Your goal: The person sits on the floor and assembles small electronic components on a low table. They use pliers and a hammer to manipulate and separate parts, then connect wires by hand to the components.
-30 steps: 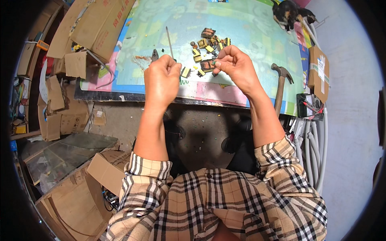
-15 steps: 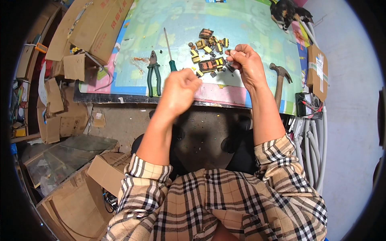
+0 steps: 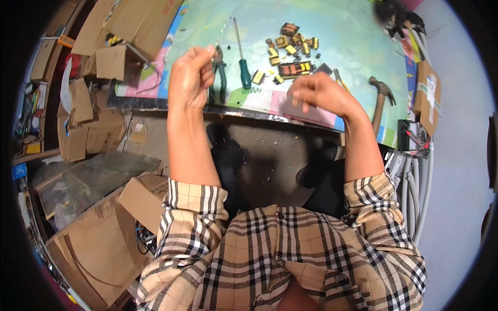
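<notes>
Room: a worktop (image 3: 342, 31) with a printed pastel cover is set beyond a bare floor (image 3: 270, 145), cartons (image 3: 142, 20) stacked to its left, a dark-furred animal (image 3: 402, 23) at its far right

Left hand (image 3: 189, 78): raised at the near left; grip narrow, thumb brought to forefinger, a thin glinting strand (image 3: 223, 28) held at the fingertips and slanting to the far side

Green-handled pliers (image 3: 223, 80) partly covered by that hand; a green-handled screwdriver (image 3: 244, 72) laid just to their right, tip to the far side

Right hand (image 3: 324, 93): poised over the near edge, blurred, fingers loosely curled; whether anything is held cannot be told

Mid-worktop, between the hands and beyond: small yellow-and-black parts (image 3: 290, 50) clustered, a longer copper-toned part (image 3: 294, 68) lying at their near side

Hammer (image 3: 379, 106) laid to the right, well apart from the parts, head to the far side
</notes>
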Tool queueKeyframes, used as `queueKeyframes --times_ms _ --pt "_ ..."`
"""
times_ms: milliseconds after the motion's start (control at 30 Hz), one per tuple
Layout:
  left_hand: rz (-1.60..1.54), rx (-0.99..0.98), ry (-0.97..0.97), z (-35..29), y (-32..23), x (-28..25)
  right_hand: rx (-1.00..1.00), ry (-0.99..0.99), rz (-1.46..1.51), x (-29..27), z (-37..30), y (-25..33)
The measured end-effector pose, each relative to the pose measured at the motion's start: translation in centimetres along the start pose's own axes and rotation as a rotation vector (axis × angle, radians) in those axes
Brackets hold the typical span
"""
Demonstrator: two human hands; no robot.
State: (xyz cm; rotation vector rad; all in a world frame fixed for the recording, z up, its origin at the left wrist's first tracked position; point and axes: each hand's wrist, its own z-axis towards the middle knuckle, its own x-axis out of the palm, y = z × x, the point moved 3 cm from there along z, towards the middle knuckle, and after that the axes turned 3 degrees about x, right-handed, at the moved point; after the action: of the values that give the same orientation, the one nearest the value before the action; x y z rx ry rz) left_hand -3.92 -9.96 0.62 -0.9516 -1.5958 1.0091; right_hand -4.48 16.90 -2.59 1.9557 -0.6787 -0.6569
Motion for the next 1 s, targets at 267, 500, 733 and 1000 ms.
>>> queueKeyframes --times_ms 267,500,733,1000 --pt "-0.336 -0.097 0.098 -0.2 0.3 1.8 -0.369 -0.309 -0.44 5.4 2.5 -0.6" --pt "-0.313 -0.013 -0.035 0.3 -0.1 -0.2 -0.134 -0.048 -0.147 6.7 3.1 -0.1" --pt "0.77 0.157 -0.423 0.2 0.4 -3.6 -0.151 -0.203 0.136 1.9 1.8 0.9" --pt "0.946 0.441 0.007 -2.1 3.1 5.8 -0.14 -0.094 0.267 3.1 1.7 1.2"
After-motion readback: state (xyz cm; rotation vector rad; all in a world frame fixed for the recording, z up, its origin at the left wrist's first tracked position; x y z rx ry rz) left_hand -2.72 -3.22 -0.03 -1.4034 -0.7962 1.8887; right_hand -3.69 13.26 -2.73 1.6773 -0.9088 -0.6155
